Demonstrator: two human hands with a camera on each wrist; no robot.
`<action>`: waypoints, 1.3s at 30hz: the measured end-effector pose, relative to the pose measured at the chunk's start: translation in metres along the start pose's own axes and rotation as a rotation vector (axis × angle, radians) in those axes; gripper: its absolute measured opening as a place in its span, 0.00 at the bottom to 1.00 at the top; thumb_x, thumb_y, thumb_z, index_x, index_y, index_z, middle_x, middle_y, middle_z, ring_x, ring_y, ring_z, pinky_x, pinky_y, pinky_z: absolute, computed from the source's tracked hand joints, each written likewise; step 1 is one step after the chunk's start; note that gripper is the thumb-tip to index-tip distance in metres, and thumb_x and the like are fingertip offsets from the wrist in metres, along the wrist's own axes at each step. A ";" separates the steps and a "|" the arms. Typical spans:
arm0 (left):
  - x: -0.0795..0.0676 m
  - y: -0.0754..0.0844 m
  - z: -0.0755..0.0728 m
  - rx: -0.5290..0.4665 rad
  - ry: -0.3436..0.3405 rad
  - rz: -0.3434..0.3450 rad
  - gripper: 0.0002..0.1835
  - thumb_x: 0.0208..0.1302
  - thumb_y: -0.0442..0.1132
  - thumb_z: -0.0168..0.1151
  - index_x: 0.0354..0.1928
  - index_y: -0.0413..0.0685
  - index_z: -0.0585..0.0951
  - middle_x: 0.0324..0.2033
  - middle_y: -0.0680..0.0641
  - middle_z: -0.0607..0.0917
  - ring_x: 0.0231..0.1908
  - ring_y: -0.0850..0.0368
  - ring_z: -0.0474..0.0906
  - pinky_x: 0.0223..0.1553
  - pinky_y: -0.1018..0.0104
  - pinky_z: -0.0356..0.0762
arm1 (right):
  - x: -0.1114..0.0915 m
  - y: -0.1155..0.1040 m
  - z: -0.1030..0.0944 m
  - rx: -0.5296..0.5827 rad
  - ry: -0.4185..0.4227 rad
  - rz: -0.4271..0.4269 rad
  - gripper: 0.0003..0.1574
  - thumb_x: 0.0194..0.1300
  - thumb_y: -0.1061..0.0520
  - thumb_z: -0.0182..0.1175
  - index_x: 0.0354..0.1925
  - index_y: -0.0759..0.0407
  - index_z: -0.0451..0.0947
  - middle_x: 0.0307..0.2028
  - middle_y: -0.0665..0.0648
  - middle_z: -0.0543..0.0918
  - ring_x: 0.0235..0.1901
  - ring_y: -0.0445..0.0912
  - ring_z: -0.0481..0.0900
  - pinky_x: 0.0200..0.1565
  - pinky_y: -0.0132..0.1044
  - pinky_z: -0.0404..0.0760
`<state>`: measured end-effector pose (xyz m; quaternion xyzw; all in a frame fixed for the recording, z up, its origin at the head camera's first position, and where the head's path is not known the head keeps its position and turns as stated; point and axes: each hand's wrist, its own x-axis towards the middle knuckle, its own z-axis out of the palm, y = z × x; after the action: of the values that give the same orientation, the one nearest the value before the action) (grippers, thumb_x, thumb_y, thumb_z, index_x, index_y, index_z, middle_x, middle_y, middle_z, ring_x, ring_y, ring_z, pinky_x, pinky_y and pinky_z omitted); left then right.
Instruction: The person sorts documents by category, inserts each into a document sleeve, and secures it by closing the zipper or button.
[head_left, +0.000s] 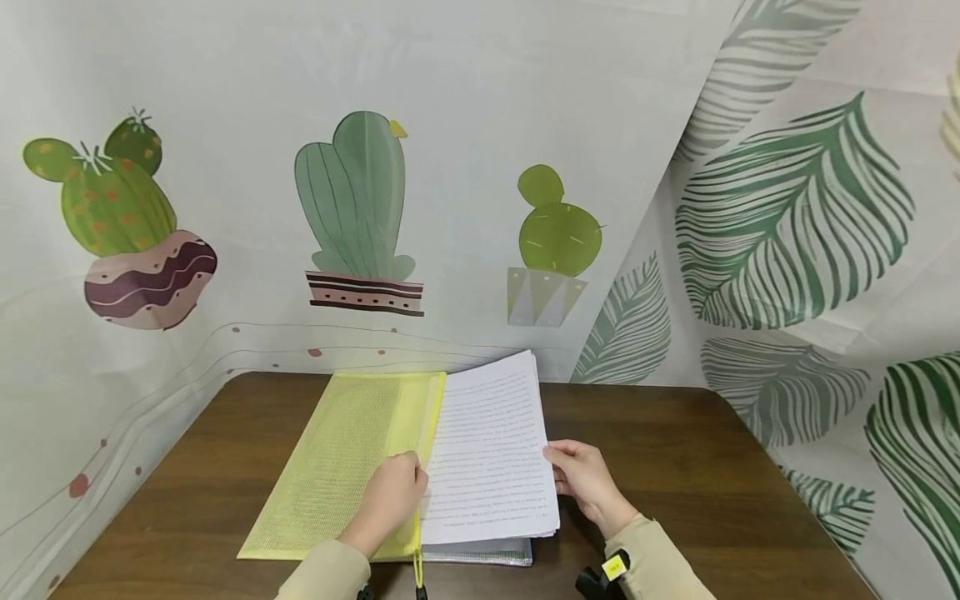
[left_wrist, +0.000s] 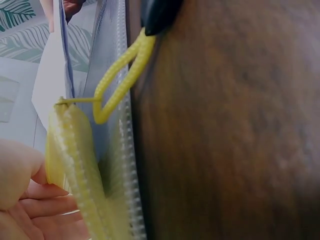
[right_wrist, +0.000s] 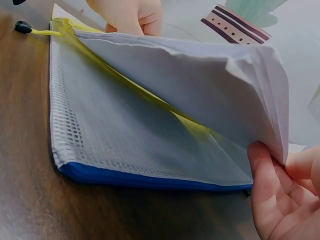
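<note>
A yellow mesh zipper pouch (head_left: 322, 475) lies at the left, its zipper edge facing right. My left hand (head_left: 392, 496) grips that edge, thumb and curled fingers around it in the left wrist view. Against the opening lies a stack of printed paper sheets (head_left: 491, 450); how far its left side reaches inside is hidden. With thumb and fingers, my right hand (head_left: 588, 479) pinches the stack's right edge, which is lifted in the right wrist view. Underneath is a second mesh pouch (right_wrist: 130, 135), whitish with a blue zipper edge (right_wrist: 125, 180).
Everything lies on a dark brown wooden table (head_left: 660, 467). A yellow cord zipper pull (left_wrist: 120, 75) with a black end hangs over the near edge of the pouches. Behind the table is a pale cloth (head_left: 465, 125) printed with cacti and leaves.
</note>
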<state>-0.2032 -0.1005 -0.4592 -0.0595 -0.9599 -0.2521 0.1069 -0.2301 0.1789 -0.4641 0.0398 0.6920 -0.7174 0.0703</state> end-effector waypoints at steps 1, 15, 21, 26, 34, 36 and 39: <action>0.000 0.000 0.000 -0.001 -0.001 0.001 0.11 0.57 0.30 0.55 0.19 0.46 0.71 0.14 0.52 0.70 0.16 0.62 0.62 0.15 0.72 0.59 | 0.000 0.000 0.001 0.001 0.000 0.000 0.21 0.65 0.61 0.57 0.50 0.77 0.72 0.25 0.52 0.84 0.22 0.41 0.82 0.24 0.32 0.81; -0.001 0.002 -0.005 -0.006 0.001 0.014 0.08 0.57 0.31 0.55 0.22 0.45 0.73 0.16 0.51 0.73 0.18 0.61 0.64 0.16 0.70 0.62 | 0.002 -0.004 0.008 0.021 -0.013 -0.011 0.21 0.65 0.61 0.57 0.50 0.77 0.73 0.23 0.51 0.84 0.21 0.40 0.81 0.24 0.32 0.80; 0.000 0.004 -0.005 -0.023 -0.005 0.016 0.09 0.58 0.31 0.55 0.21 0.45 0.72 0.15 0.52 0.70 0.16 0.62 0.62 0.15 0.72 0.59 | 0.003 -0.002 0.012 0.036 -0.025 -0.007 0.21 0.65 0.62 0.56 0.50 0.78 0.72 0.23 0.50 0.84 0.20 0.39 0.80 0.23 0.31 0.80; 0.000 0.004 -0.005 -0.023 0.012 0.028 0.08 0.57 0.31 0.55 0.21 0.45 0.73 0.16 0.51 0.72 0.17 0.61 0.63 0.16 0.71 0.60 | 0.003 -0.002 0.015 0.021 -0.009 -0.009 0.20 0.65 0.62 0.57 0.50 0.77 0.73 0.23 0.51 0.83 0.20 0.39 0.80 0.23 0.31 0.80; 0.000 0.004 -0.005 -0.029 0.025 0.060 0.09 0.57 0.31 0.55 0.20 0.45 0.72 0.16 0.51 0.73 0.18 0.61 0.64 0.18 0.71 0.63 | 0.003 0.000 0.018 0.015 -0.023 -0.016 0.20 0.64 0.62 0.57 0.49 0.77 0.73 0.23 0.51 0.83 0.20 0.39 0.80 0.22 0.31 0.80; -0.001 0.005 -0.005 -0.035 0.018 0.058 0.08 0.57 0.31 0.55 0.21 0.45 0.73 0.16 0.51 0.74 0.18 0.61 0.65 0.18 0.71 0.63 | 0.003 0.000 0.019 0.011 -0.026 -0.018 0.20 0.64 0.62 0.57 0.49 0.77 0.73 0.23 0.51 0.83 0.20 0.39 0.80 0.22 0.31 0.80; -0.002 0.007 -0.005 -0.041 0.011 0.057 0.08 0.57 0.31 0.55 0.21 0.44 0.74 0.17 0.51 0.75 0.18 0.61 0.65 0.17 0.72 0.63 | 0.003 0.001 0.020 0.011 -0.029 -0.016 0.19 0.63 0.62 0.57 0.48 0.77 0.73 0.23 0.51 0.83 0.20 0.39 0.80 0.22 0.31 0.80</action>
<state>-0.1996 -0.0973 -0.4525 -0.0875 -0.9519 -0.2689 0.1180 -0.2320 0.1586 -0.4646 0.0245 0.6872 -0.7223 0.0742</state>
